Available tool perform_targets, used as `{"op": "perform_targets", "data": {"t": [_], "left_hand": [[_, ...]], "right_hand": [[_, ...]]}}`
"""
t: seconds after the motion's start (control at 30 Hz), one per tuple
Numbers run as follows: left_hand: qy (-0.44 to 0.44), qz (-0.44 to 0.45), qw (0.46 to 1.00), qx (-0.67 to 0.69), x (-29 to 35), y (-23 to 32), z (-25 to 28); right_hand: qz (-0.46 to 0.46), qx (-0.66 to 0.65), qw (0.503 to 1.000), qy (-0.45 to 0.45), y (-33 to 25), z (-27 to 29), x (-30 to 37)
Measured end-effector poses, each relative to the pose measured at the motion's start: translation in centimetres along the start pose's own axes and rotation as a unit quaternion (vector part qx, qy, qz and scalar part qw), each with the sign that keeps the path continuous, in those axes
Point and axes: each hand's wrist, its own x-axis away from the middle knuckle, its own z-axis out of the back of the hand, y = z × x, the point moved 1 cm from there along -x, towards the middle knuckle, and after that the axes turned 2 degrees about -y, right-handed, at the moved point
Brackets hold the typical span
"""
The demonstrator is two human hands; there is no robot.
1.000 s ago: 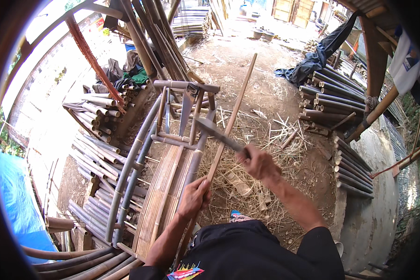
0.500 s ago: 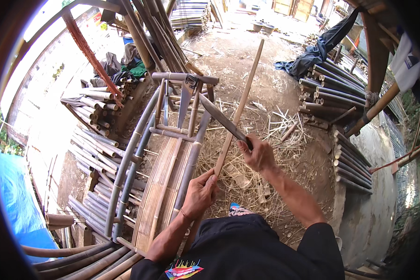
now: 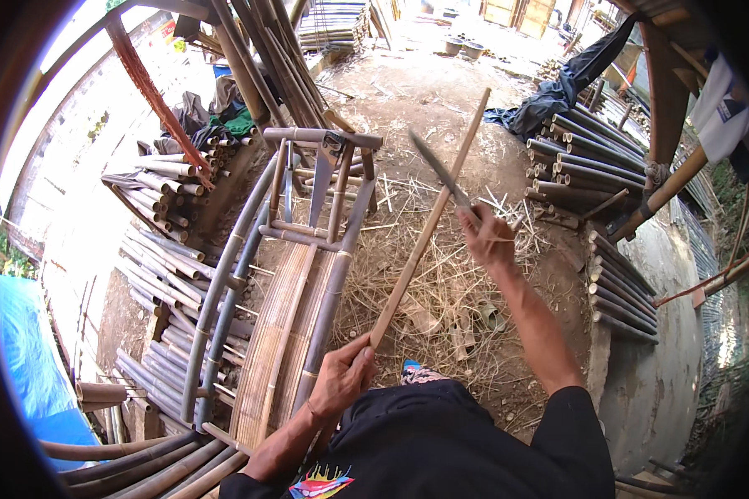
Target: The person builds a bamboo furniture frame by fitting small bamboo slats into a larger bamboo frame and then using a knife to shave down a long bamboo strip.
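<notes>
My left hand [image 3: 343,374] is closed around the near end of a long bamboo strip [image 3: 419,246], which slants up and away to the right. In my right hand [image 3: 485,237] is the handle of a machete [image 3: 438,169]; its blade points up and left and crosses the strip in its upper half. Whether the edge touches the strip, I cannot tell. A thin curl of shaving [image 3: 499,240] shows by my right fingers. Left of the strip stands a bamboo bench [image 3: 285,326] with a slatted top, and a handsaw [image 3: 321,185] hangs at its far end.
Bamboo shavings [image 3: 449,291] litter the dirt ground beneath my hands. Stacked poles [image 3: 175,274] lie left of the bench, with more cut poles [image 3: 624,287] at the right. A dark cloth [image 3: 549,100] drapes over the right rear stack. A blue tarp [image 3: 37,358] lies far left.
My right hand and the machete have moved up and away along the strip. My left hand has shifted slightly nearer and left, still holding the strip.
</notes>
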Motion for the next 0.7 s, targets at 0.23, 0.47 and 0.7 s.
{"op": "perform_targets", "data": {"t": [0.23, 0.47, 0.7], "left_hand": [[-0.008, 0.034, 0.997, -0.072, 6.8, -4.8, 2.9], [-0.012, 0.052, 0.998, 0.021, 12.4, -8.5, 7.2], [-0.021, 0.023, 0.987, 0.156, -2.4, -0.2, 2.6]], "right_hand": [[-0.043, 0.083, 0.992, 0.088, 7.0, 7.9, -5.9], [-0.188, 0.146, 0.955, 0.175, 12.1, 16.9, -8.0], [0.120, -0.056, 0.991, 0.004, -1.9, 1.0, 1.8]]}}
